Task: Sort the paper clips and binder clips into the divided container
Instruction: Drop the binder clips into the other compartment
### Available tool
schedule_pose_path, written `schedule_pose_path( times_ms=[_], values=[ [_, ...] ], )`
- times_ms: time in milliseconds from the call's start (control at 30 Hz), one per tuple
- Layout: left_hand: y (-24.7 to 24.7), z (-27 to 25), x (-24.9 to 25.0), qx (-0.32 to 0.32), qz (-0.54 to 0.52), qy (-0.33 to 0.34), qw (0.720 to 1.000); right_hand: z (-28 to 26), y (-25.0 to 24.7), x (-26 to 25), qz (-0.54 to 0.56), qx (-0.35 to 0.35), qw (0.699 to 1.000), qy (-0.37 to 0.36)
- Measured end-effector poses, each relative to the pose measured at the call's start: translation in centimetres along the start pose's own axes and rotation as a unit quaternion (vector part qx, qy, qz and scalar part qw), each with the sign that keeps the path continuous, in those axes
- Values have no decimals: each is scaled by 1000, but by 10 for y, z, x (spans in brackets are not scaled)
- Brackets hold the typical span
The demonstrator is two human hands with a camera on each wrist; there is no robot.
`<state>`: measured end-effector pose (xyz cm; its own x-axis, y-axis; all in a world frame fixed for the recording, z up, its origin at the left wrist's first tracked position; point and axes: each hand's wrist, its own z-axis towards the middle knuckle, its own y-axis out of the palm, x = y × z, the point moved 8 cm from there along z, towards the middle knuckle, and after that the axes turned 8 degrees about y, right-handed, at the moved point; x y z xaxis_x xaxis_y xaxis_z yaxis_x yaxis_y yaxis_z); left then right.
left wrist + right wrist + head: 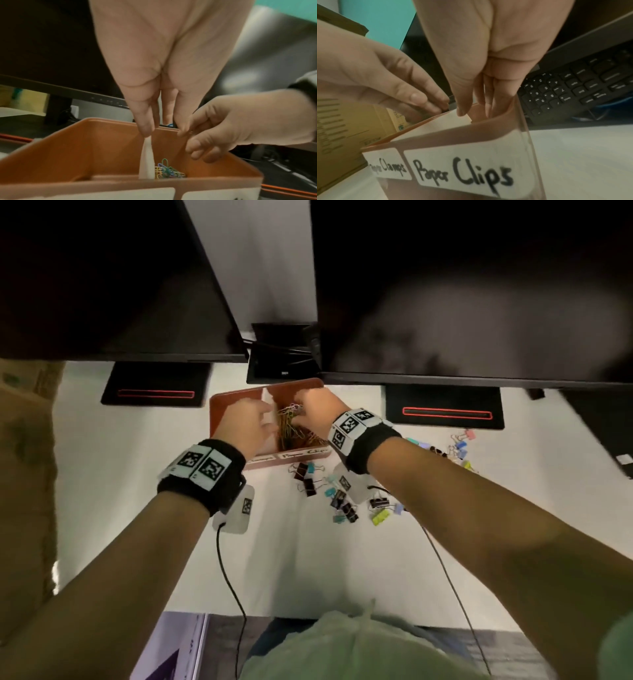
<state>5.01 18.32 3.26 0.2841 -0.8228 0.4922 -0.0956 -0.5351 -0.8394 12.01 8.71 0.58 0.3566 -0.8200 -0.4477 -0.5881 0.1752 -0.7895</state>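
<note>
Fingers [145,127] touching divider [146,159] beside paper clips [169,172]

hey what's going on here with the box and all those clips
A person is sorting clips into a brown divided container labelled Paper Clamps and Paper Clips. Both hands are over it: the left hand and right hand have fingertips at the white divider. Coloured paper clips already lie in the Paper Clips side. Many binder clips still sit loose on the desk.
</note>
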Motion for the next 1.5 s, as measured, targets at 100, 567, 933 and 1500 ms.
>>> schedule_pose_path(
  times_ms=[100,567,933,1500],
  values=[
    [-8,-20,20,36,-36,93,994,-23,-11,5,57,56,995,-52],
    [116,-59,1,-110,58,204,971,-102,99,75,-174,-135,974,-48],
    [130,-45,-23,-95,-8,162,982,-88,96,79,-113,-90,989,-41],
    [23,-82,-21,9,-203,195,960,-104,26,17,68,1,985,-158]
  ],
)
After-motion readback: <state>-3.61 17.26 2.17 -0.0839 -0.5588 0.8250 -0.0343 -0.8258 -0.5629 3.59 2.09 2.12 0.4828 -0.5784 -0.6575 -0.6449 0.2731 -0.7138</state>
